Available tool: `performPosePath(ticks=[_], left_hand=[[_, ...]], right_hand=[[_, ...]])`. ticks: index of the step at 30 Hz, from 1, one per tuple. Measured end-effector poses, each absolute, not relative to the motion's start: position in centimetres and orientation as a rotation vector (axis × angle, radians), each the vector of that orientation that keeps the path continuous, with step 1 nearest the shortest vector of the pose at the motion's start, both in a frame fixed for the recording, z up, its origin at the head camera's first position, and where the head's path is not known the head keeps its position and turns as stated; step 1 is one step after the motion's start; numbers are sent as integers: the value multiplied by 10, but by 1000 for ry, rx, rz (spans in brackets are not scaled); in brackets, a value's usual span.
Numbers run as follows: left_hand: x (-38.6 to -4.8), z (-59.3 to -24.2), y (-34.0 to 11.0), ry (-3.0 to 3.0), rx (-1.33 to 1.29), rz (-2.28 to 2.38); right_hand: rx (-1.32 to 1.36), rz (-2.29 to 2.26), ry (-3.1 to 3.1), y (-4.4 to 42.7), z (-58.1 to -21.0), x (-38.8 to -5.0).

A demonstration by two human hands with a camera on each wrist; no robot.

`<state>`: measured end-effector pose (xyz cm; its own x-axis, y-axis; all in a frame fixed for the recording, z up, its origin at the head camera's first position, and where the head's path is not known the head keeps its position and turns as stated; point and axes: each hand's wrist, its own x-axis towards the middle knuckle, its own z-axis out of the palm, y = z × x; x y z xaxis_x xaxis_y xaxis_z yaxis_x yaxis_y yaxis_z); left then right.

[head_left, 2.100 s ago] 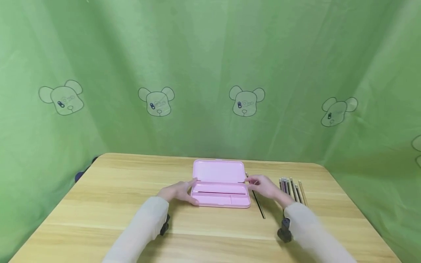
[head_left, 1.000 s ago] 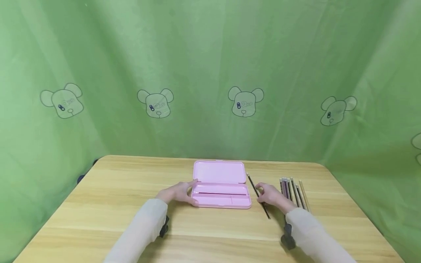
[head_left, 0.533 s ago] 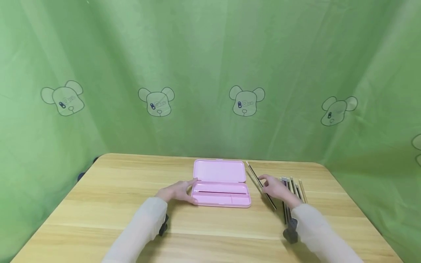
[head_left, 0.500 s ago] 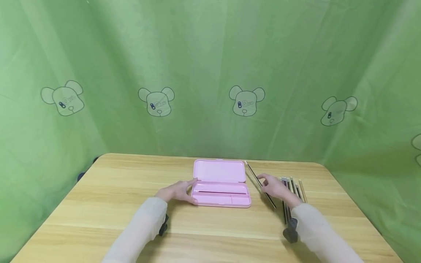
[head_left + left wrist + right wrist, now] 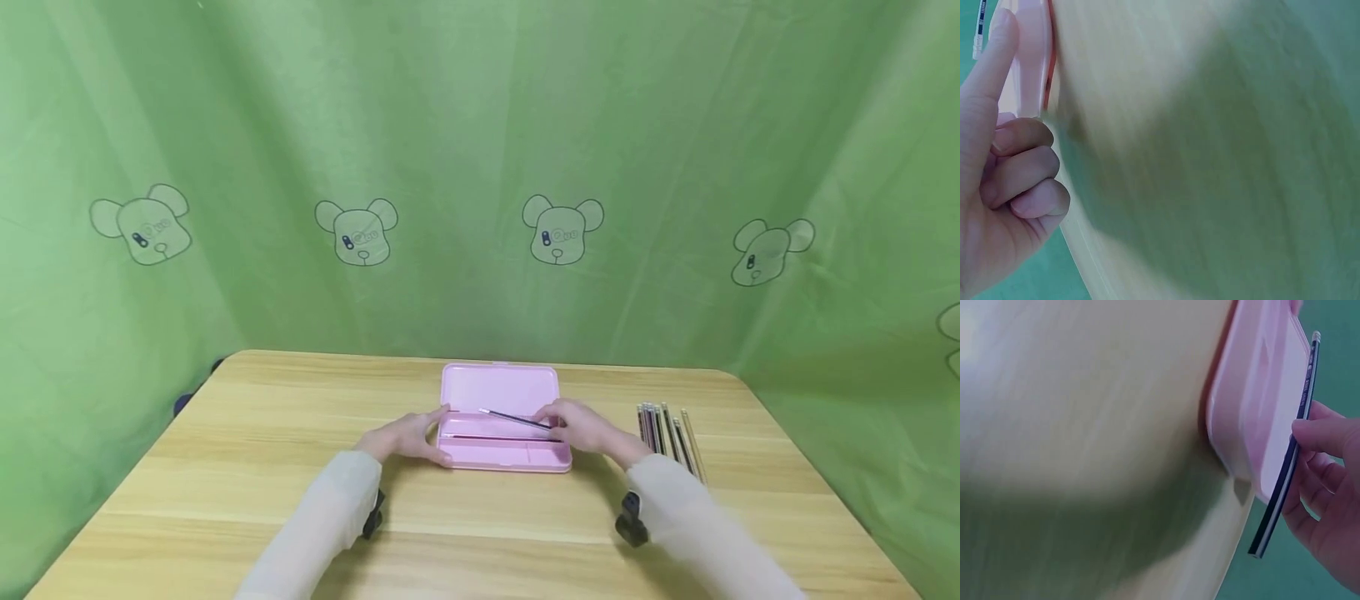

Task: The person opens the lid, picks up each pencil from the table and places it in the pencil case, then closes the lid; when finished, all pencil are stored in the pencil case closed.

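A pink pencil case point(image 5: 487, 456) lies open on the table, its lid point(image 5: 498, 390) tipped back. One pencil point(image 5: 465, 437) rests in its rear compartment. My left hand point(image 5: 408, 436) grips the case's left end, thumb and fingers at its edge; the left wrist view shows this hand point(image 5: 1004, 150) with several fingers curled by the case point(image 5: 1032, 56). Between thumb and fingers my right hand point(image 5: 581, 427) pinches a dark striped pencil point(image 5: 517, 418), tilted above the case's right half. In the right wrist view the pencil point(image 5: 1285, 478) crosses in front of the case's end.
Several pencils point(image 5: 678, 442) lie side by side on the table to the right, near my right forearm. The wooden table point(image 5: 480, 525) ends at a green curtain point(image 5: 465, 317) printed with bear heads. A dark object point(image 5: 182, 403) shows beyond the table's left edge.
My right hand has lifted the dark pencil from the table right of the case and moved it left over the case, turning it more crosswise. The left hand stays at the case.
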<state>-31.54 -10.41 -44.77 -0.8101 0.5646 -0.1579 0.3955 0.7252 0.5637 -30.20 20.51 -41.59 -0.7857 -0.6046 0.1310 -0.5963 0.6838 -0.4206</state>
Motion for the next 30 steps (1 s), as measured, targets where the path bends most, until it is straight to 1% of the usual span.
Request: performPosePath(ticks=[12, 23, 30], left_hand=[[-314, -445, -106, 2611, 719, 746], [-315, -446, -103, 2616, 730, 722], [-315, -444, -102, 2621, 710, 690]], right_hand=[[-1187, -480, 2926, 165, -428, -308], [-1056, -456, 2935, 155, -436, -312], [-1060, -389, 2940, 154, -440, -314]])
